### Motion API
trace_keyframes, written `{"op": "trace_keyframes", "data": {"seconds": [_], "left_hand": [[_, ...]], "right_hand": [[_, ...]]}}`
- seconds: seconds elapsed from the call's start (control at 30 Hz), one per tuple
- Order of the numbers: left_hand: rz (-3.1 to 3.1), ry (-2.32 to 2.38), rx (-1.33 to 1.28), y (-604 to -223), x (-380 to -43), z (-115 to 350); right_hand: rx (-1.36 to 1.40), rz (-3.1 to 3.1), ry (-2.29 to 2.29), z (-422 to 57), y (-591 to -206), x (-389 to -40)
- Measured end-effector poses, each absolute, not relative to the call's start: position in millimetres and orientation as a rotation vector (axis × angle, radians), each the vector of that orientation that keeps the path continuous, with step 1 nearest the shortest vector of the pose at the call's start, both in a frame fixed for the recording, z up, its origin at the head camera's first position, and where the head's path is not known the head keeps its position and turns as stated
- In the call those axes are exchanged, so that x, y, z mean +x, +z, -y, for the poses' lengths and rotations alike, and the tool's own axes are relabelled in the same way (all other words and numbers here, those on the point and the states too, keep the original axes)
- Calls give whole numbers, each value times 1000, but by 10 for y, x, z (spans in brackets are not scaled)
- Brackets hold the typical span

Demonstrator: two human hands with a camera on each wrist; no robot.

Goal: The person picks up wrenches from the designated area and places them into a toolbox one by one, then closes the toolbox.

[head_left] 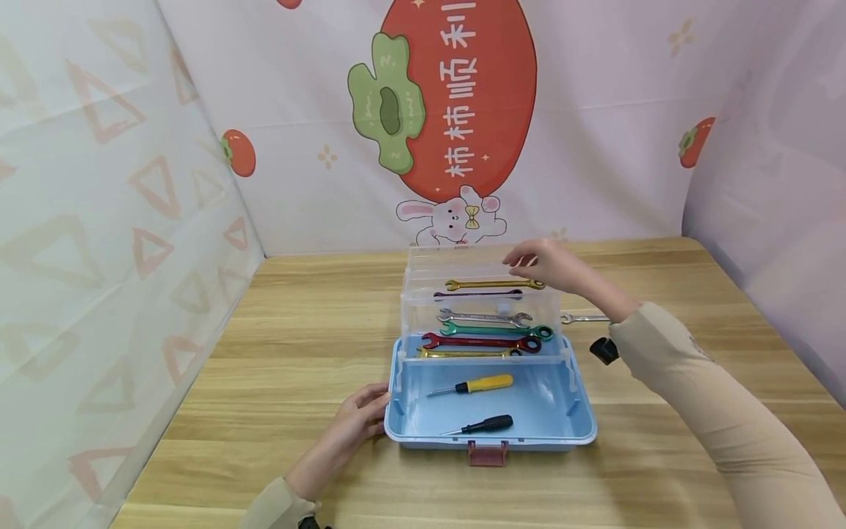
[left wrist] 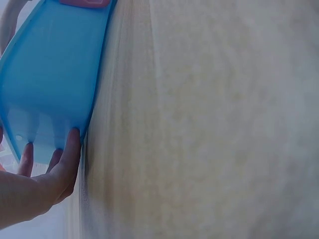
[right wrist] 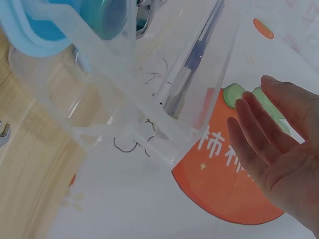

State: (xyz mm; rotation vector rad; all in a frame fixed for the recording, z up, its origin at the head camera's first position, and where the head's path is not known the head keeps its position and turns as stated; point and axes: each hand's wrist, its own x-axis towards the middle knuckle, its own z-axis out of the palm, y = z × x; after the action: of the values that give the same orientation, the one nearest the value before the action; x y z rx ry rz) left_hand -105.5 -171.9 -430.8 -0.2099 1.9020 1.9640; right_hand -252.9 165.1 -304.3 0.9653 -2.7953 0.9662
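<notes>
A blue toolbox (head_left: pixel 410 411) stands with its clear tiered trays (head_left: pixel 416 312) raised. My left hand (head_left: pixel 363 415) rests its fairly straight fingers against the box's left side; the left wrist view shows the fingertips (left wrist: pixel 73 137) on the blue wall. Over the top tray's right end my right hand (head_left: pixel 548 268) hovers, fingers loosely bent and holding nothing. Just below it lies a gold wrench (head_left: pixel 492 284), with a purple wrench (head_left: pixel 479 295) in front. Lower down are a silver wrench (head_left: pixel 485 318), a green wrench (head_left: pixel 492 330), a red wrench (head_left: pixel 472 342) and another gold wrench (head_left: pixel 463 354).
In the box's bottom lie a yellow-handled screwdriver (head_left: pixel 489 383) and a black-handled screwdriver (head_left: pixel 489 424). A silver wrench (head_left: pixel 584 318) lies on the wooden table (head_left: pixel 297 330) right of the box, partly behind my right forearm. A printed cloth (head_left: pixel 317 147) hangs behind.
</notes>
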Motion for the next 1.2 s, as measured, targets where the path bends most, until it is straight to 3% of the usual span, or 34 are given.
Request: {"op": "trace_keyframes", "data": {"seconds": [0.63, 1.2], "left_hand": [[-1885, 1975, -194, -4309, -1062, 1730], [-1889, 1956, -186, -4299, -1040, 1730]], "right_hand": [[769, 2730, 1018, -2186, -3109, -2358], [574, 2863, 972, -2639, -3438, -2371]]}}
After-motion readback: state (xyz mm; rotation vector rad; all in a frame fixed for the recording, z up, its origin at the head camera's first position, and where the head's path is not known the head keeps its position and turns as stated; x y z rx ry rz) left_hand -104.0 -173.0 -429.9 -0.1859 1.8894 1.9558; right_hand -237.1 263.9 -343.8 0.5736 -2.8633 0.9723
